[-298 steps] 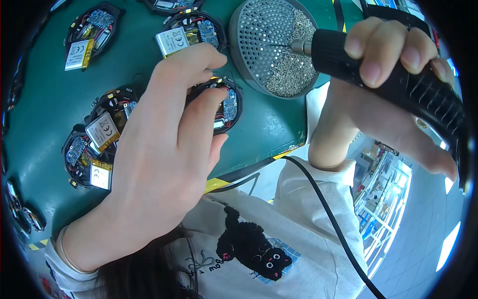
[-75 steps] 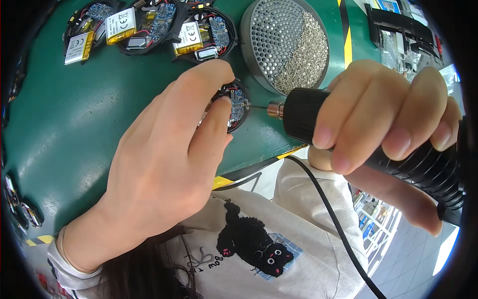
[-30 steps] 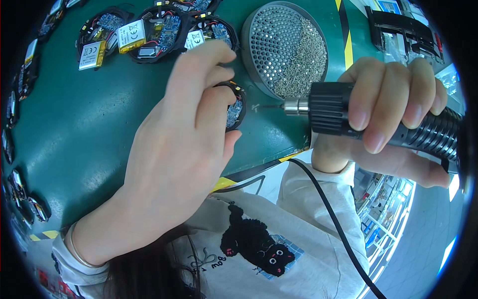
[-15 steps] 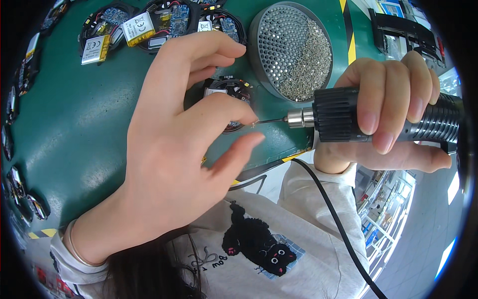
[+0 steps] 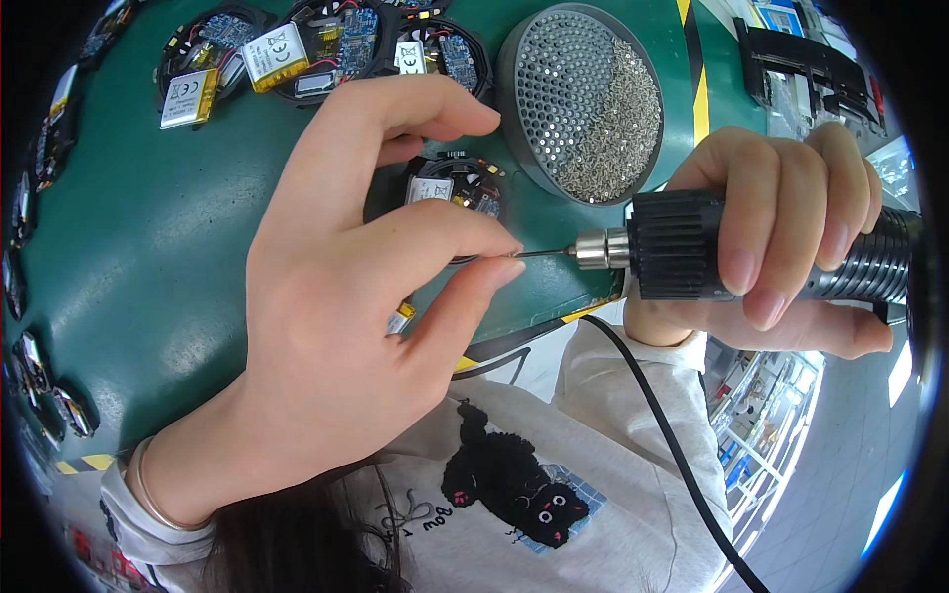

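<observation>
In my right hand point(image 5: 791, 222) is a black electric screwdriver point(image 5: 682, 245), lying level and pointing left. Its thin bit point(image 5: 546, 254) reaches the fingertips of my left hand point(image 5: 331, 287). Thumb and index finger there are pinched together around the bit's tip, where a tiny screw is now hidden. The other left fingers curl loosely above. Behind and partly under that hand lies a round black assembly point(image 5: 484, 203) with a circuit board and a silver battery. Above the bit stands a round grey dish point(image 5: 506, 109) with a perforated floor and many small screws point(image 5: 623, 133) heaped on its right side.
More round assemblies with boards and battery packs point(image 5: 277, 57) line the far edge of the green table point(image 5: 188, 237); others sit along the left rim. A black cable point(image 5: 662, 425) hangs down by my right sleeve. A black stand point(image 5: 816, 69) is at the far right.
My left thumb and index finger have closed from apart onto the bit's tip, covering the small screw seen there before. My right hand and the screwdriver have shifted slightly down and right.
</observation>
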Available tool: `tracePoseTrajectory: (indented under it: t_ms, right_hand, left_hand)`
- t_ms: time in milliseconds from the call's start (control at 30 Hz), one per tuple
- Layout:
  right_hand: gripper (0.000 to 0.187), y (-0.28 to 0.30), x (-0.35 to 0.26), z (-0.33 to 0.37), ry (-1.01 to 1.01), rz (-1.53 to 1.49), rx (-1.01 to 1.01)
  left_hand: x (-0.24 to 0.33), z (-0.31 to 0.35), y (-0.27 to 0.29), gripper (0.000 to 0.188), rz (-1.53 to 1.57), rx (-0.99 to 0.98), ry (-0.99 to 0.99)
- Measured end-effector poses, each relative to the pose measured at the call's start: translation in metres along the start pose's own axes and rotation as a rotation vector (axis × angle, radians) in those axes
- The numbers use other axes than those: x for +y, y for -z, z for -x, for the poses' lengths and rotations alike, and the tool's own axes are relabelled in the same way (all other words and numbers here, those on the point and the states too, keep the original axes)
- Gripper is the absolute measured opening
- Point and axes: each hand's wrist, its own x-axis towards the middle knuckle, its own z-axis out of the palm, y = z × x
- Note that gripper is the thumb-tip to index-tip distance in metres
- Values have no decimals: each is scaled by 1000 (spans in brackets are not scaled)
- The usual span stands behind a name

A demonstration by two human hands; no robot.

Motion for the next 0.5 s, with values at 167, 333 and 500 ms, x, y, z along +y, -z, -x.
tracePoseTrajectory:
  t_ms: [167,333,500]
  right_hand:
    - [68,4,-2,-2,7,-3,-43]
    - [65,-6,6,1,55,-30,15]
    - [62,-4,7,-2,21,46,-141]
  left_hand:
    - [1,0,2,12,-26,-23,-5]
    - [-1,1,3,15,-47,-38,-28]
    - [6,-5,4,31,-115,-68,12]
